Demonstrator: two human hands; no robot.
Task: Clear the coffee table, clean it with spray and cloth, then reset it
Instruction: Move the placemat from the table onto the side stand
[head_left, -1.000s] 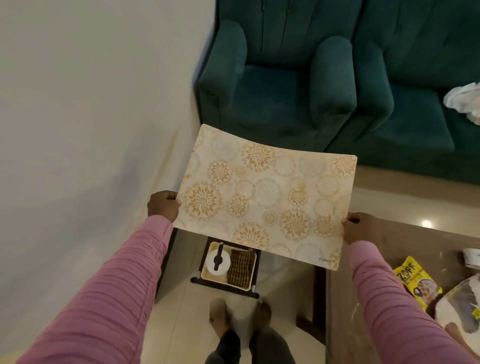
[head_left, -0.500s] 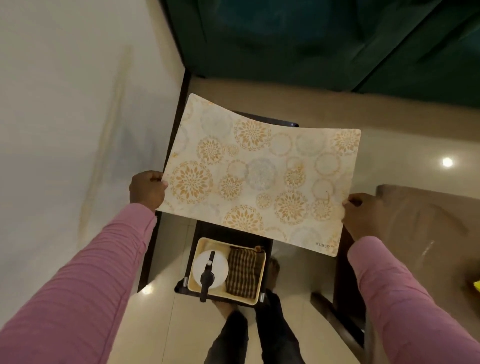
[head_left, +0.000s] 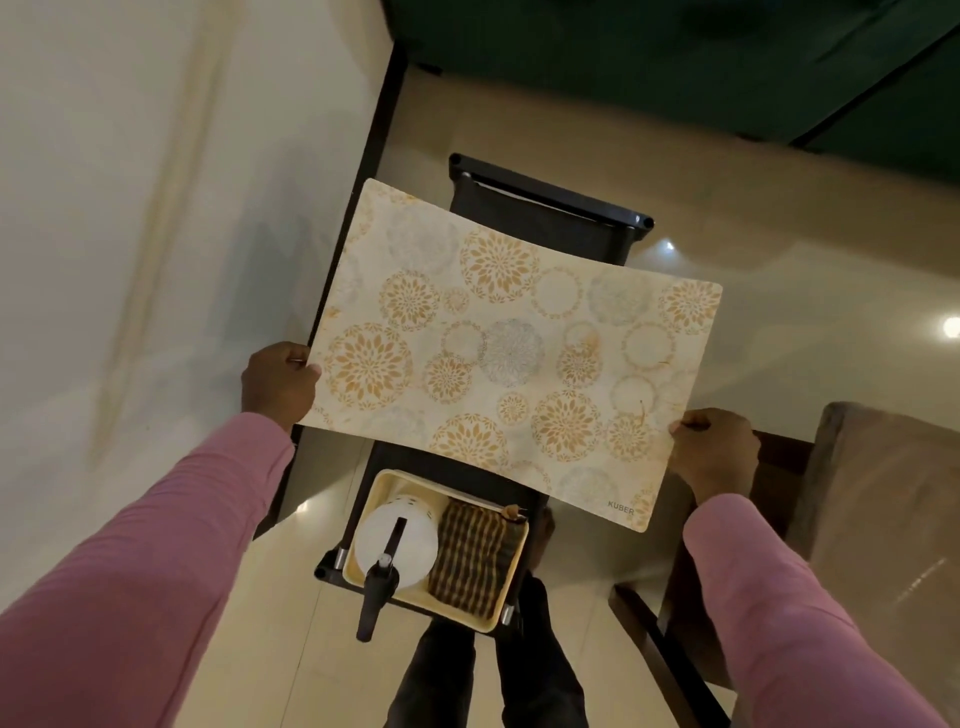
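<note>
I hold a cream placemat (head_left: 514, 353) with orange flower circles flat in the air, one hand on each short edge. My left hand (head_left: 278, 384) grips its left edge and my right hand (head_left: 714, 452) grips its right edge. The mat hovers over a small dark side stand (head_left: 550, 208). Below the mat, on the stand, a cream tray (head_left: 506, 618) holds a white spray bottle (head_left: 397, 540) with a black trigger and a folded checked cloth (head_left: 470, 556). A corner of the brown coffee table (head_left: 883, 519) shows at the right.
A pale wall fills the left side. The base of a dark green sofa (head_left: 675, 62) runs across the top. The floor is glossy beige tile. My feet and dark trousers (head_left: 488, 670) stand just behind the stand.
My view has tipped downward, so the sofa has slid up out of frame. The placemat, held in both hands, now hangs over the side stand and hides its middle.
</note>
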